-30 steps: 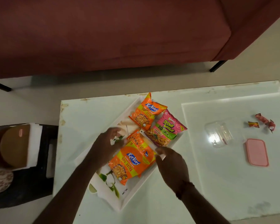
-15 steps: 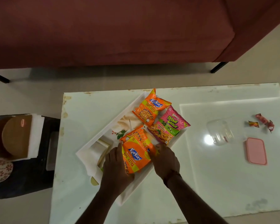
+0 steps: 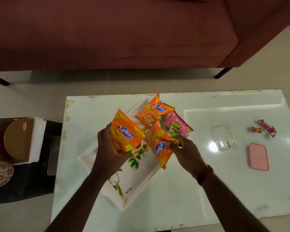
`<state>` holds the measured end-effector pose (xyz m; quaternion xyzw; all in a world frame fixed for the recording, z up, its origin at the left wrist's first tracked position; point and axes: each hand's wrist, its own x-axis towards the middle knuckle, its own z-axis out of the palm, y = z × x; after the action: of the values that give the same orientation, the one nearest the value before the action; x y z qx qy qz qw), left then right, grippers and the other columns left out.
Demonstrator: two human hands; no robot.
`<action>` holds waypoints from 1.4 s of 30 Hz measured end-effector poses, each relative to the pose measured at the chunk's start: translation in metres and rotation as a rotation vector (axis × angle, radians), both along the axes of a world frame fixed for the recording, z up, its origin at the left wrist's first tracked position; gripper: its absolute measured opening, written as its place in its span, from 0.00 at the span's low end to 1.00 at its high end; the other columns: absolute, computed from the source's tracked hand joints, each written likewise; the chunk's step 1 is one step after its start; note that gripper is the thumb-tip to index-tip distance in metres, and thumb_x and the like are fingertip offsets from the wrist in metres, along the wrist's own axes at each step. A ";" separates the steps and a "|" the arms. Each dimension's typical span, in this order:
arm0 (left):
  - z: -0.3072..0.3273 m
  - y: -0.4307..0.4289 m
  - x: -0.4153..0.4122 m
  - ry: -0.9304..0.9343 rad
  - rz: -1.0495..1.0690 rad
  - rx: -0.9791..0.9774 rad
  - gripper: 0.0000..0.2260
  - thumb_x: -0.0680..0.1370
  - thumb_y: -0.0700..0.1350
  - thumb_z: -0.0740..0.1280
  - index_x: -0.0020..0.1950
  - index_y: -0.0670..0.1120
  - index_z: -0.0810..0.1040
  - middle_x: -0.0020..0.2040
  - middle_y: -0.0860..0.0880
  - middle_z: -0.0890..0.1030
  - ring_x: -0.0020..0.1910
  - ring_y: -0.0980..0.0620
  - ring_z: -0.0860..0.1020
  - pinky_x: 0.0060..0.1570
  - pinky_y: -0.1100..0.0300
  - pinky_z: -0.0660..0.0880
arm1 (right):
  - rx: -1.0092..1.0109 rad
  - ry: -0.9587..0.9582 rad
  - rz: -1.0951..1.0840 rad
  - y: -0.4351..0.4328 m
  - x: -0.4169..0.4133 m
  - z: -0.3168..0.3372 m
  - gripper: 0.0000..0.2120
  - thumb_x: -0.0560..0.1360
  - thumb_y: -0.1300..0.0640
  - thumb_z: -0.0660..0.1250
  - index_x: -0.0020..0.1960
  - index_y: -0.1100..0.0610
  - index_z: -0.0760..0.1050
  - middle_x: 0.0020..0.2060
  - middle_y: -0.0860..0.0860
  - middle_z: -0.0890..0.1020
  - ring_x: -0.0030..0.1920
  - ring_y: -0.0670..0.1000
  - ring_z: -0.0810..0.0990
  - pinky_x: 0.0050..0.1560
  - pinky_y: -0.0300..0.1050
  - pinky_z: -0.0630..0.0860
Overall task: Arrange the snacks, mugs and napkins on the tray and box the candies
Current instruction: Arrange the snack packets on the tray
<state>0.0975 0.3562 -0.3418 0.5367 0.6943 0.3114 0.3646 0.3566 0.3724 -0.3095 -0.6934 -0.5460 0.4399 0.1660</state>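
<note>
A white tray (image 3: 137, 186) with a leaf print lies slantwise on the white table. My left hand (image 3: 110, 150) grips an orange snack packet (image 3: 125, 131) raised over the tray's left side. My right hand (image 3: 185, 150) grips a second orange snack packet (image 3: 158, 147) over the tray's middle. A third orange packet (image 3: 153, 112) and a pink snack packet (image 3: 176, 126) rest at the tray's far end. To the right lie a clear plastic box (image 3: 223, 137), its pink lid (image 3: 258, 156) and some wrapped candies (image 3: 264, 128).
A dark side table (image 3: 45, 164) at the left carries white napkins (image 3: 38, 139) and brown round mugs or lids (image 3: 15, 139). A maroon sofa (image 3: 107, 30) stands beyond the table. The white table (image 3: 224, 190) reaches to the right.
Both hands have lifted the two stacked orange packets off the tray's near half and pulled them apart, one in each hand. The tray's leaf print now shows.
</note>
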 end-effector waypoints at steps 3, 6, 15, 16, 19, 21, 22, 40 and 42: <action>0.004 0.032 0.008 0.031 -0.020 -0.011 0.48 0.59 0.47 0.84 0.73 0.53 0.62 0.60 0.56 0.64 0.54 0.61 0.73 0.37 0.76 0.71 | -0.002 -0.092 0.148 0.018 0.017 0.015 0.06 0.80 0.56 0.65 0.56 0.51 0.78 0.53 0.51 0.84 0.50 0.52 0.83 0.44 0.36 0.75; 0.003 0.059 0.021 0.098 -0.004 0.002 0.44 0.62 0.49 0.82 0.72 0.51 0.63 0.61 0.52 0.68 0.56 0.56 0.71 0.48 0.64 0.73 | -0.026 -0.249 0.333 0.033 0.025 0.019 0.10 0.81 0.57 0.60 0.60 0.51 0.76 0.57 0.53 0.82 0.52 0.54 0.82 0.47 0.41 0.75; -0.027 0.090 0.055 0.374 -0.115 -0.066 0.43 0.66 0.59 0.77 0.75 0.48 0.62 0.68 0.46 0.74 0.66 0.43 0.70 0.60 0.43 0.71 | -0.062 -0.422 0.631 0.065 0.006 0.004 0.15 0.82 0.54 0.57 0.67 0.46 0.74 0.65 0.51 0.78 0.61 0.53 0.79 0.58 0.47 0.79; -0.031 0.090 0.058 0.376 -0.120 -0.073 0.43 0.67 0.58 0.77 0.76 0.47 0.61 0.68 0.46 0.73 0.66 0.43 0.70 0.59 0.44 0.72 | -0.045 -0.441 0.634 0.066 0.003 0.000 0.15 0.82 0.53 0.58 0.67 0.46 0.74 0.65 0.50 0.78 0.62 0.52 0.79 0.59 0.46 0.79; -0.038 0.091 0.067 0.308 -0.106 -0.106 0.43 0.69 0.56 0.76 0.77 0.47 0.59 0.69 0.45 0.72 0.67 0.43 0.70 0.60 0.44 0.72 | 0.017 -0.444 0.574 0.063 -0.004 -0.015 0.16 0.82 0.53 0.58 0.67 0.45 0.76 0.64 0.48 0.80 0.61 0.51 0.79 0.59 0.46 0.79; -0.041 0.092 0.071 0.258 -0.094 -0.119 0.42 0.70 0.55 0.76 0.77 0.48 0.58 0.69 0.45 0.72 0.67 0.44 0.71 0.61 0.45 0.73 | 0.063 -0.442 0.515 0.058 -0.007 -0.024 0.16 0.81 0.53 0.58 0.66 0.47 0.77 0.63 0.49 0.81 0.61 0.52 0.79 0.60 0.49 0.78; -0.043 0.092 0.072 0.238 -0.090 -0.119 0.42 0.70 0.56 0.76 0.77 0.48 0.58 0.69 0.45 0.72 0.67 0.45 0.72 0.60 0.45 0.74 | 0.092 -0.443 0.480 0.055 -0.008 -0.029 0.15 0.81 0.53 0.58 0.65 0.48 0.77 0.62 0.50 0.81 0.61 0.52 0.80 0.60 0.49 0.78; -0.039 0.036 0.050 0.250 -0.441 -0.043 0.35 0.79 0.63 0.55 0.80 0.51 0.45 0.82 0.45 0.46 0.80 0.45 0.46 0.73 0.38 0.60 | 0.721 -0.725 0.752 -0.057 -0.021 -0.077 0.29 0.74 0.50 0.71 0.73 0.49 0.68 0.75 0.52 0.68 0.75 0.58 0.66 0.73 0.62 0.60; -0.051 0.032 0.048 0.394 -0.537 -0.049 0.35 0.79 0.62 0.55 0.79 0.51 0.41 0.81 0.45 0.42 0.80 0.44 0.42 0.75 0.38 0.56 | 0.746 -0.737 0.797 -0.056 -0.017 -0.084 0.26 0.78 0.56 0.65 0.75 0.50 0.66 0.77 0.52 0.65 0.77 0.58 0.62 0.75 0.62 0.57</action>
<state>0.1450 0.3884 -0.3926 0.7414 0.5925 0.0779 0.3053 0.3400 0.3168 -0.3937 -0.4392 -0.8979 -0.0171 0.0218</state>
